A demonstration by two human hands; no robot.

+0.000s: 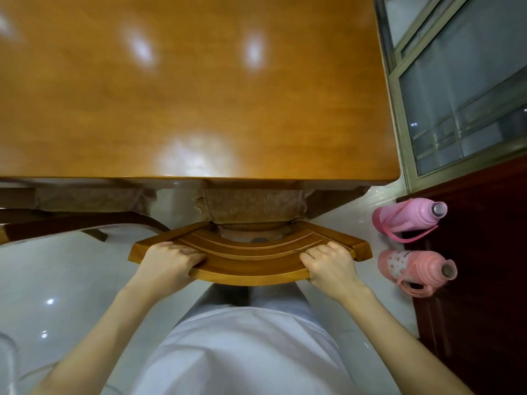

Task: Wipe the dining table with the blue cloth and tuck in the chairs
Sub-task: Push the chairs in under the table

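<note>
**Both hands on the chair back at the worktop's near edge**

The glossy orange-brown wooden worktop [185,95] fills the upper part of your view, its near edge running across the middle and its right corner rounded. Soft patches of light reflect off its surface.

Below it lies a pale, shiny tiled floor [57,280]. To the right, a metal-framed window [462,95] stands beside the worktop, with a dark red cabinet [484,280] beneath it.

Your white garment [242,352] takes up the lower centre.

The chair [251,266] stands directly in front of you. Its curved wooden top rail is just short of the worktop's edge, and its brown padded seat [251,206] reaches partly under that edge. A second chair [71,220] sits to the left, its seat also partly under the worktop and its darker curved rail out over the floor.

Two pink flasks stand on the floor against the cabinet, right of the chair: a smooth one [405,215] farther off and a ribbed one [413,269] nearer.

Your left hand [168,260] clamps its grip on the left part of the top rail, fingers curled over it. Your right hand [330,263] does the same on the right part.
</note>
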